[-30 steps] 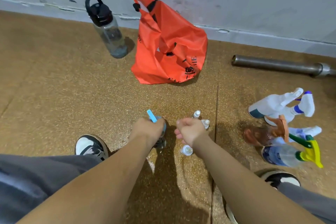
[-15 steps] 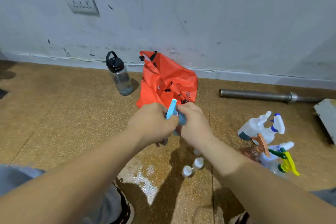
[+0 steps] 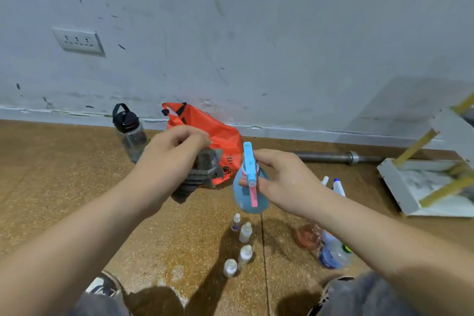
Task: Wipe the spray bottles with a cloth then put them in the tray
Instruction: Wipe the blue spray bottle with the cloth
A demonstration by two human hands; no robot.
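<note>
Our right hand (image 3: 284, 179) fingers pinch bottle (image 3: 242, 194) upright; left hand (image 3: 174, 159) grips cloth (image 3: 202, 174) just left, apart.

Even indoor light, soft shadows, slight blur.

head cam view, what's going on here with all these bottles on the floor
A person holds a blue spray bottle by its neck in the right hand; the left hand grips a grey cloth beside it, not touching. Four small bottles stand on the floor below, more spray bottles lie to the right, and the white tray sits beyond them.
</note>
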